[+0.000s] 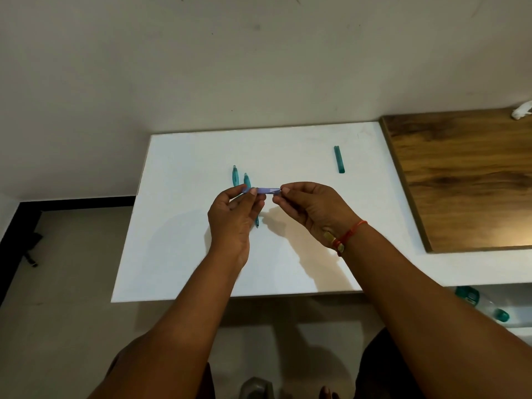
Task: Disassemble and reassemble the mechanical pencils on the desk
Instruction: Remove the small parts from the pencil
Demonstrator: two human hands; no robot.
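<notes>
- A white desk point(178, 254) stood against a pale wall point(201, 67).
- One teal pencil point(235, 175) lay on the desk with a second teal pencil point(246, 180) just beside it, both partly hidden by the left hand.
- The left hand point(233, 217) pinched one end of a violet pencil point(263, 190), fingers curled.
- The violet pencil was held level between both hands, above mid-desk.
- The right hand point(311, 208) pinched its other end with the fingertips.
- A short teal barrel piece point(339, 159) lay well apart, far right.
- A wooden board point(466, 180) bordered the desk's right side.

Both hands point(234, 214) point(309, 205) pinching purple pencil point(266, 190), teal pencils point(235, 176) on desk point(178, 254)
</notes>
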